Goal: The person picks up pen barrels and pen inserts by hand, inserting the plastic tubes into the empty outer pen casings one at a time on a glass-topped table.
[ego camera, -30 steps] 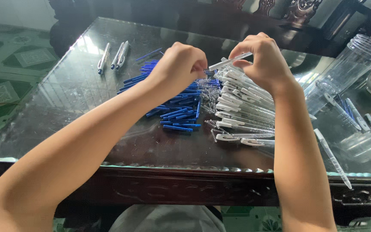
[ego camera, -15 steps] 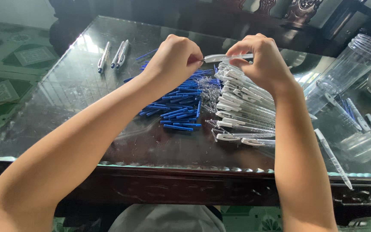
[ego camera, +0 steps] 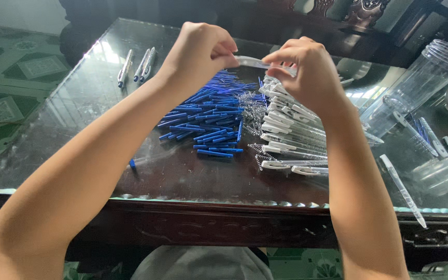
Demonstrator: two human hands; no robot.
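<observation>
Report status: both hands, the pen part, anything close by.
Left hand and right hand both pinching one clear pen barrel, held level above the table. Blue refills, springs, barrel pile directly below.

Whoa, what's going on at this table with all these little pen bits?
A person sits at a glass-topped table and holds one clear pen barrel raised between both hands: the left hand pinches one end, the right hand the other. Below the hands lie a pile of blue pen parts, a cluster of small metal springs and a heap of clear barrels with white clips. Three assembled pens lie apart at the far left, and a clear plastic jar lies on its side at the right.
</observation>
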